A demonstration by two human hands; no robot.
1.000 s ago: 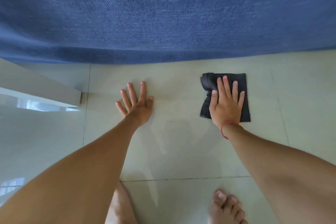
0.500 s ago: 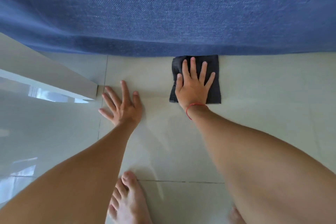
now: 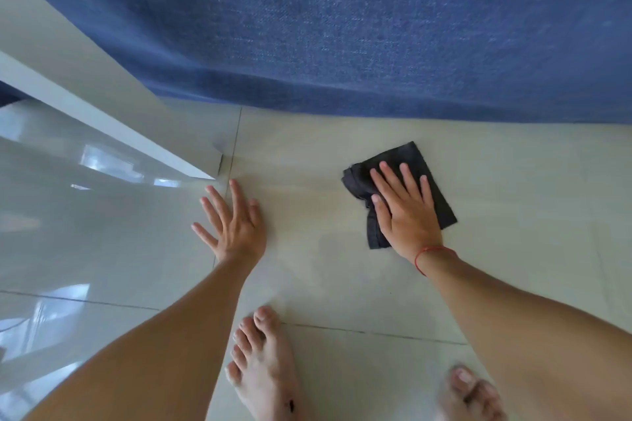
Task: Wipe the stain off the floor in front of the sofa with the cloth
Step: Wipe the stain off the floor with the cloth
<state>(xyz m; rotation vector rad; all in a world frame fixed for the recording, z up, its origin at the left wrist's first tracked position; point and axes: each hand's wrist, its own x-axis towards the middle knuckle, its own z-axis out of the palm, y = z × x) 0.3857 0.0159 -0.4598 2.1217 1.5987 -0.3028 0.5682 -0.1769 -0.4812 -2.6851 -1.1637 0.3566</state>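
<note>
Sofa: the blue woven front of the sofa (image 3: pixel 376 27) fills the scene beyond both hands, its lower edge meeting the tiles just past the fingertips.
Floor: pale glossy floor (image 3: pixel 325 284) tiles, with grout lines crossing under the left hand and between the hands and the feet; a faint dull patch shows on the tile between the two hands, though whether it is the stain cannot be told.
Table: a white table (image 3: pixel 68 85) edge slants in beyond and to the outside of the left hand, its corner ending just past the left fingertips.
Arms: two bare forearms reach forward from a person crouched low.
Feet: a bare left foot (image 3: pixel 263 372) stands behind the left hand, toes on a grout line; the toes of the right foot (image 3: pixel 468 393) show near the right forearm.
Cloth: a dark grey cloth (image 3: pixel 407 161) lies flat on the tile under the right hand, bunched on the side toward the left hand, near the sofa but apart from it.
Right hand: the right hand (image 3: pixel 407 215) is spread palm down on the cloth, fingers splayed and pointing toward the sofa.
Left hand: the left hand (image 3: pixel 236 225) is spread flat on bare tile, fingers fanned, holding nothing, well apart from the cloth.
Wristband: a thin red string (image 3: pixel 431 253) circles the right wrist.
</note>
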